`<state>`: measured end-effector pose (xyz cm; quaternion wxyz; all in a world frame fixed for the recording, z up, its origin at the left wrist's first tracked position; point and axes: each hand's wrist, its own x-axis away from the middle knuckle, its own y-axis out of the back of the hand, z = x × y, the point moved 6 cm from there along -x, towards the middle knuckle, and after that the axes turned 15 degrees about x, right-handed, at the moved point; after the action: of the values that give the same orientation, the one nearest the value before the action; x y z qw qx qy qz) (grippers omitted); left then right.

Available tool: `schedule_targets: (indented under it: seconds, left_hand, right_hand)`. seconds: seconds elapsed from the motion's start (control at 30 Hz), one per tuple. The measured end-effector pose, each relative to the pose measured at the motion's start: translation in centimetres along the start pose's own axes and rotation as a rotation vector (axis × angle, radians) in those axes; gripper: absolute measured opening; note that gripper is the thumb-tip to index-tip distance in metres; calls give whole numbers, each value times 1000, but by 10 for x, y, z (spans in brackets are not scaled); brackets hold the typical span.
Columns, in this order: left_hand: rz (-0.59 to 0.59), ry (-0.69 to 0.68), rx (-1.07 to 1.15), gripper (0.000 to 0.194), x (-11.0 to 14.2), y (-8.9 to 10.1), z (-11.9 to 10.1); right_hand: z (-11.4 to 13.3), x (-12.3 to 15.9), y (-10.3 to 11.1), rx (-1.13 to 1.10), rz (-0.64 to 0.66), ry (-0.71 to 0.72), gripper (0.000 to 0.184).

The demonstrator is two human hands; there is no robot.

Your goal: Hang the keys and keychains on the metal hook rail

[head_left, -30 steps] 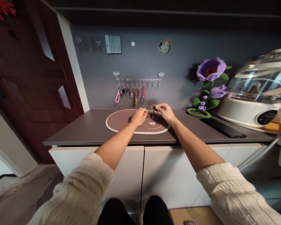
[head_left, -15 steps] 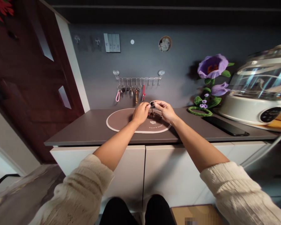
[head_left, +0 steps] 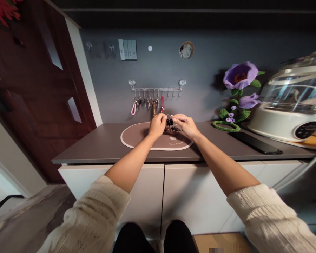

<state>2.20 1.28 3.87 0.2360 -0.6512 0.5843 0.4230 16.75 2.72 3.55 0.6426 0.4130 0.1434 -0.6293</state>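
My left hand (head_left: 157,125) and my right hand (head_left: 185,125) meet above an oval brown mat (head_left: 137,135) on the dark countertop. Both pinch a small bunch of keys on a metal ring (head_left: 170,122), held between the fingertips just above the mat. The keys hang a little below the ring, partly hidden by my fingers. On the wall behind, a rail of hooks (head_left: 157,89) carries several key bunches, with free hooks at its right end.
A black phone (head_left: 258,143) lies on the counter to the right. Beyond it stand a purple knitted flower (head_left: 238,91) and a white appliance with a clear lid (head_left: 292,102). A dark wooden door (head_left: 34,91) is at the left. White cabinet doors lie below the counter.
Both hands have lifted the key ring off the mat and drawn closer together. The left hand has risen to join the right on the ring.
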Motion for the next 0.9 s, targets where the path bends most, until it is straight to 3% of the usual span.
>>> schedule_targets:
  seconds: [0.4,0.6,0.9]
  left_hand:
    - [-122,143,269,14,-6,8,15]
    - [-64,170,368,13,-6,4,13]
    - [36,149,279,17,-2,-3,5]
  right_hand:
    - [6,6,-9,-160,126,-134,20]
    - [-2,7,-9,-231,75,-218,30]
    - [1,8,-12,-114,84,-179,30]
